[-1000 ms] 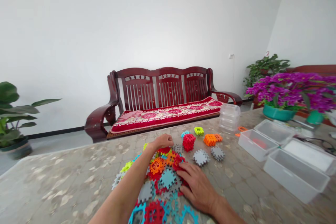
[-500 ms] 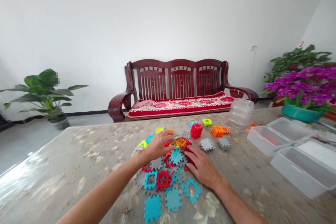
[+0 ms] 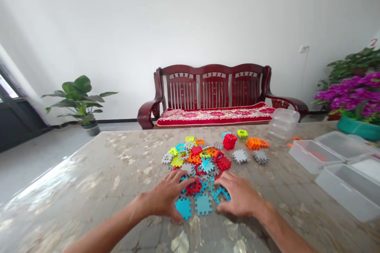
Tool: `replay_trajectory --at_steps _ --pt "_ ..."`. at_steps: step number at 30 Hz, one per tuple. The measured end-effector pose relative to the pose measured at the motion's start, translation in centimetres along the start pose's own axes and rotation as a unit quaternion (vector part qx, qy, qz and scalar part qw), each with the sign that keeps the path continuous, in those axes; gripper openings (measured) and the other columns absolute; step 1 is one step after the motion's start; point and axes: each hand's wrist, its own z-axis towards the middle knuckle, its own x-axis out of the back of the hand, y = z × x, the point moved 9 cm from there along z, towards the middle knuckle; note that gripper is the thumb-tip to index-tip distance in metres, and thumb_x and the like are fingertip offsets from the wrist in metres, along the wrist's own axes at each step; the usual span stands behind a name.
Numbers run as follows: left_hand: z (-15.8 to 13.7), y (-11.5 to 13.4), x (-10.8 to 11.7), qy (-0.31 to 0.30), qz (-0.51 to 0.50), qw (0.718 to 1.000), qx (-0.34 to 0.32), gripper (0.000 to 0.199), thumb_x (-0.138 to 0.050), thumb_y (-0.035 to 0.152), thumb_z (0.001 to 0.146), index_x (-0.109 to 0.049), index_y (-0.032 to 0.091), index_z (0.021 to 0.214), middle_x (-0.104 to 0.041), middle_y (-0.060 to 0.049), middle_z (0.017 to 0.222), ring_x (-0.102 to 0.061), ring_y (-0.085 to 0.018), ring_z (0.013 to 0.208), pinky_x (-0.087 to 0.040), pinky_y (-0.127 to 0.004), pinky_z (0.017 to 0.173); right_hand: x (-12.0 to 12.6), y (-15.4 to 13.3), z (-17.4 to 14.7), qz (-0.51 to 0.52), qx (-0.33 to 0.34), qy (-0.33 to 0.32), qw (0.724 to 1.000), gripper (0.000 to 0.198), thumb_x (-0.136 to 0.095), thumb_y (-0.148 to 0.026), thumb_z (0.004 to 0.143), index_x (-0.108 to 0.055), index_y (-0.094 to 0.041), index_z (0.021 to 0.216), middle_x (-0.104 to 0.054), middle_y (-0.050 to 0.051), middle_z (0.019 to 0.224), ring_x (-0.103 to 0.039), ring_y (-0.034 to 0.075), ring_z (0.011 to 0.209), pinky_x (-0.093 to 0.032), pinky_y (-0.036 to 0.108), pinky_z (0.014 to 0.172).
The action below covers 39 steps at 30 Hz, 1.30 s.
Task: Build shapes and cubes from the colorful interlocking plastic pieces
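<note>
A pile of colourful notched plastic tiles lies on the table between my hands. My left hand [image 3: 168,193] rests at the pile's near left side, fingers spread, beside a blue square tile [image 3: 183,208] and partly over a red tile [image 3: 193,186]. On the near right, my right hand [image 3: 239,194] has its fingers apart and partly covers a blue open-frame tile [image 3: 221,194]. Between the hands sits a teal square tile [image 3: 203,204]. Red tiles [image 3: 223,163] and a light blue tile [image 3: 206,165] lie higher in the pile. Neither hand visibly lifts a tile.
Behind the pile stand a red stack [image 3: 229,141], an orange stack [image 3: 254,143], a green stack [image 3: 242,134] and grey stacks [image 3: 240,156]. Clear plastic boxes [image 3: 346,195] and a purple-flowered pot [image 3: 358,127] are to the right. A wooden bench [image 3: 213,87] stands beyond the table [image 3: 118,174].
My left hand has drawn back from the pile's far part to its near left edge. My right hand has come slightly nearer. The view has turned a little left.
</note>
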Motion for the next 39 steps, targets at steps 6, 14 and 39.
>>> replay_trajectory --at_steps 6,14,39 --pt "0.0 0.5 0.2 0.046 -0.005 0.999 0.01 0.08 -0.073 0.03 0.064 -0.046 0.038 0.138 -0.048 -0.005 0.141 -0.044 -0.031 0.127 -0.041 -0.046 0.107 -0.8 -0.6 0.2 -0.032 0.005 -0.013 0.999 0.05 -0.057 -0.014 0.065 -0.063 -0.022 0.114 -0.061 0.007 0.107 -0.056 0.025 0.102 -0.045 0.036 0.09" --pt "-0.8 1.1 -0.1 0.092 -0.006 0.995 0.032 0.063 -0.058 0.019 0.072 -0.049 0.033 0.132 -0.056 -0.005 0.129 -0.051 -0.025 0.117 -0.043 -0.039 0.104 -0.3 1.4 0.3 0.009 -0.026 0.016 0.999 0.067 -0.056 -0.008 0.061 -0.058 -0.017 0.127 -0.061 0.011 0.116 -0.055 0.026 0.111 -0.044 0.037 0.099" --pt "-0.1 1.0 0.0 0.046 -0.007 0.995 0.094 0.051 -0.06 0.019 0.061 -0.05 0.025 0.111 -0.058 -0.006 0.112 -0.058 -0.023 0.103 -0.048 -0.033 0.092 -2.9 -7.5 6.4 -0.121 0.213 -0.106 0.964 0.044 -0.055 -0.01 0.071 -0.058 -0.014 0.115 -0.061 0.014 0.115 -0.052 0.027 0.107 -0.045 0.039 0.092"
